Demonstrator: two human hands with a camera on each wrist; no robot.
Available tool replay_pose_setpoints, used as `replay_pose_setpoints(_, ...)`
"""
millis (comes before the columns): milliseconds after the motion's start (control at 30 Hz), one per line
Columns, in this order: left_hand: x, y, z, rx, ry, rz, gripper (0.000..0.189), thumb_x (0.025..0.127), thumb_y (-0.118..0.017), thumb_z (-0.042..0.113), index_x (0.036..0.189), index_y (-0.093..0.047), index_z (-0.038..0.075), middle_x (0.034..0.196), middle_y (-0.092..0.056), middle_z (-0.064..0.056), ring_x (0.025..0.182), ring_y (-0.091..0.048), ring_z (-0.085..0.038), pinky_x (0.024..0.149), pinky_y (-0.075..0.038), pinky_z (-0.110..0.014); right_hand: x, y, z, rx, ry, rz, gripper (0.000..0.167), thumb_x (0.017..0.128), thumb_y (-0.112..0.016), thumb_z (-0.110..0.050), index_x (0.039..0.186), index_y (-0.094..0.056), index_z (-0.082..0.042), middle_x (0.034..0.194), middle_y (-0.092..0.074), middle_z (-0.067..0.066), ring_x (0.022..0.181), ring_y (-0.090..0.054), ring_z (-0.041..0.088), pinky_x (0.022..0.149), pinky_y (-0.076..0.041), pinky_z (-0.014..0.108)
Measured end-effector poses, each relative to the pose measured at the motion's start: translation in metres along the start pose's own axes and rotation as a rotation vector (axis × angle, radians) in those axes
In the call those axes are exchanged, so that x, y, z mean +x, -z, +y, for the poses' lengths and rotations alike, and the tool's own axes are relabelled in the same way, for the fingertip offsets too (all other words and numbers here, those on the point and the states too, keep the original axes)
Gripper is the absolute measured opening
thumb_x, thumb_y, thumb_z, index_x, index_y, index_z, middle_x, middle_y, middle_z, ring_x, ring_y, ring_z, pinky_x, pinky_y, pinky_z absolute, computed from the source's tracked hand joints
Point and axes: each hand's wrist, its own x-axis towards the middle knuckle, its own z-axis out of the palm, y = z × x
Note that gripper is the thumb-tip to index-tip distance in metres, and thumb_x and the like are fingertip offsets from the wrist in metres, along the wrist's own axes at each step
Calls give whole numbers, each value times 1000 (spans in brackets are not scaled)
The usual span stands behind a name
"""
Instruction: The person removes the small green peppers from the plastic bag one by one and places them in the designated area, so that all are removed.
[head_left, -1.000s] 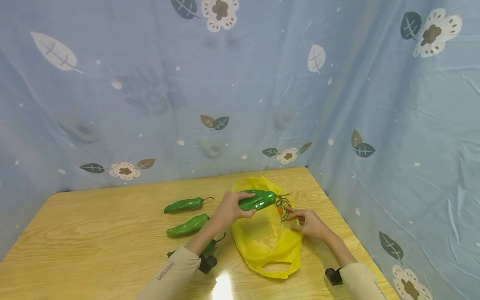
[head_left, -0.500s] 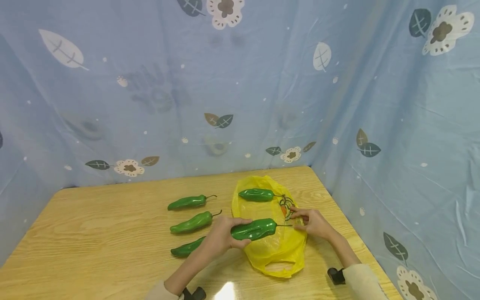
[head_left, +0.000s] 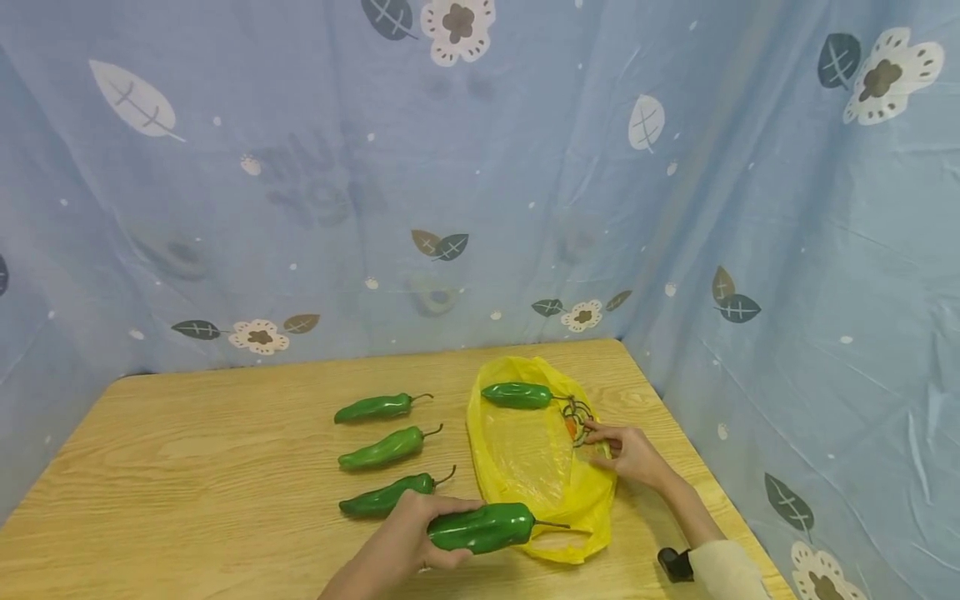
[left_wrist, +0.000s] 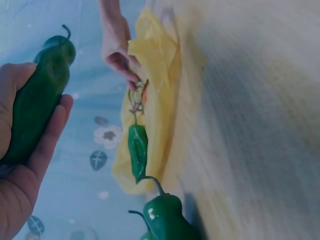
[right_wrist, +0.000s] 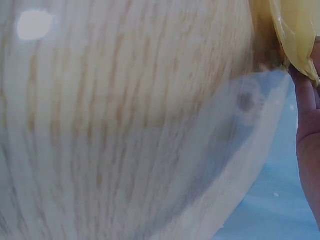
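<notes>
In the head view my left hand (head_left: 416, 533) grips a large green pepper (head_left: 483, 527), its thin stem pointing right, over the near handle end of a yellow plastic bag (head_left: 525, 462). The left wrist view shows thumb and fingers wrapped round this pepper (left_wrist: 40, 95). My right hand (head_left: 633, 454) pinches the bag's right edge; the right wrist view shows its fingers at the yellow plastic (right_wrist: 300, 40). Another green pepper (head_left: 517, 395) lies on the bag at its far end. Beside the right fingertips is a printed design (head_left: 576, 421) with an orange patch.
Three green peppers lie in a column left of the bag: a far one (head_left: 375, 407), a middle one (head_left: 384, 448) and a near one (head_left: 386, 497). They rest on a wooden table (head_left: 210, 483). A blue patterned curtain (head_left: 315, 208) hangs behind and to the right.
My left hand, holding the large pepper, has come back toward the near edge and slightly left, uncovering the pepper on the bag. My right hand stays at the bag's edge.
</notes>
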Motion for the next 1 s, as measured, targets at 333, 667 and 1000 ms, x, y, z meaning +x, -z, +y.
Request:
replay_pose_setpoints(333,-25,7,-15,-153,-91,-170,46,84,-75,23,123,-65,1,114,-68,-3,93,-63,-2,74,-53,-18,-3,-1,-2,-10,-13,11,28,83,-74,-5,107,-68,7,132,-50,31,109,-57,44,61,-46,20)
replay_pose_setpoints(667,-44,5,-30,-250,-89,-119,45,81,-78,18,120,-66,-1,109,-70,-5,88,-66,-5,71,-55,-22,-2,-2,1,16,-38,12,28,82,-75,-6,108,-69,5,134,-48,30,116,-52,44,66,-47,20)
replay_pose_setpoints(1000,-55,12,-44,-175,-17,-63,45,81,-78,23,120,-67,4,114,-68,-5,95,-61,-3,74,-52,-20,-3,-2,-11,-22,-35,17,27,82,-72,3,107,-67,11,132,-47,35,112,-54,46,62,-46,21)
